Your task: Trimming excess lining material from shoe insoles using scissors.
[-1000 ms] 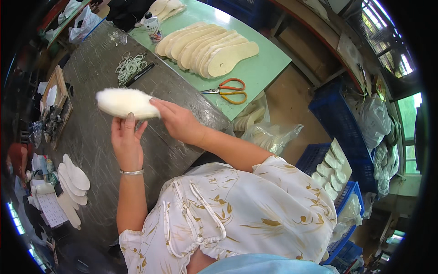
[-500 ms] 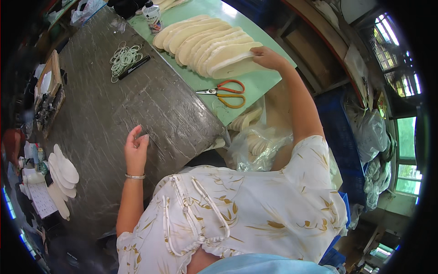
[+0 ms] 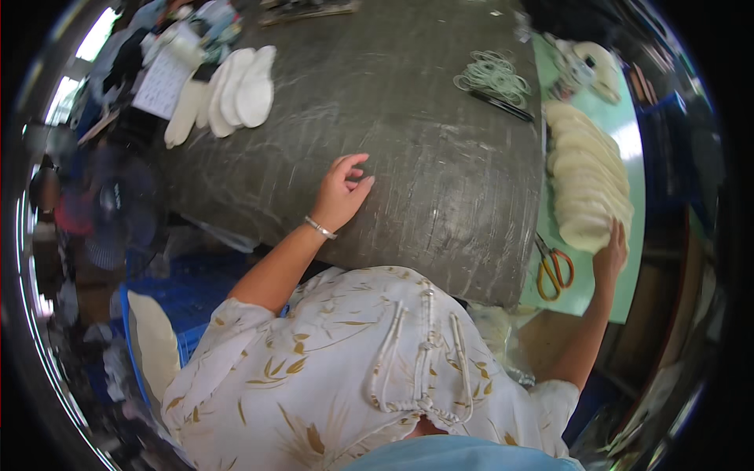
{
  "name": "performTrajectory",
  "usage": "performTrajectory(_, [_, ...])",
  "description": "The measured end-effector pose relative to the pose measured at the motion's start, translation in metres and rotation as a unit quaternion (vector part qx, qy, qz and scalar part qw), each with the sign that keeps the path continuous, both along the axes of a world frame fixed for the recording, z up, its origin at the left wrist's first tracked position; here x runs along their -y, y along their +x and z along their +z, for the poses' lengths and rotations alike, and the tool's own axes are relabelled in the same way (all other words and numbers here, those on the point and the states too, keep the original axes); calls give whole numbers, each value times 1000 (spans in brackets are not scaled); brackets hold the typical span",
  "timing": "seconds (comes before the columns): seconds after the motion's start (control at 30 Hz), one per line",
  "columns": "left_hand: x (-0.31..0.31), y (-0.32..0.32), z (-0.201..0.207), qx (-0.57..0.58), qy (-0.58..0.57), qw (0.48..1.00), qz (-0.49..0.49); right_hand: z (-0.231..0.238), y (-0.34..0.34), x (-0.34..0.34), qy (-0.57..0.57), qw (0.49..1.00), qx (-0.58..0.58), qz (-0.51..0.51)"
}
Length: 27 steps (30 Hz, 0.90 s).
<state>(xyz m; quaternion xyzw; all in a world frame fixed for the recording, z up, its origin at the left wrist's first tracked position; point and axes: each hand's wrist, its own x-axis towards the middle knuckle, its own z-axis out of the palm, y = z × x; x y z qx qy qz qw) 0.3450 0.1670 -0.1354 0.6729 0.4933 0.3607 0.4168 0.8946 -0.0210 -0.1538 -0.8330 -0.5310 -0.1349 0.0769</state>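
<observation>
Right hand (image 3: 613, 251) at the cream insoles (image 3: 589, 177)

I see them overlapping in a row on the green desk (image 3: 569, 302), long axes roughly crosswise, the nearest one's rounded end pointing left. Whether the right fingers pinch its other end, I can't tell. My left hand (image 3: 343, 191), fingers loosely curled, thumb apart, is over the dark desk (image 3: 448, 196).

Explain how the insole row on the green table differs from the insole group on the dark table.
The insole row holds more pieces than the insole group. The row runs near to far; the group spreads sideways. The right hand touches the row, not the group. In both, pieces overlap.
</observation>
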Motion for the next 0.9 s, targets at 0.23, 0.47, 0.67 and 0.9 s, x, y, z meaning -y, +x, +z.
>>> performTrajectory(0.23, [-145,-178,-39,-168,97,911,362,36,-62,-6,116,990,-85,8])
performTrajectory(0.47, [-199,-219,-39,160,-290,848,415,94,-164,-52,134,969,-153,141])
performTrajectory(0.67, [-126,-162,-13,309,-323,857,257,91,-298,-119,30,900,-344,267])
performTrajectory(0.9, [-22,-97,-13,327,-386,848,158,50,-462,-185,44,845,-329,420])
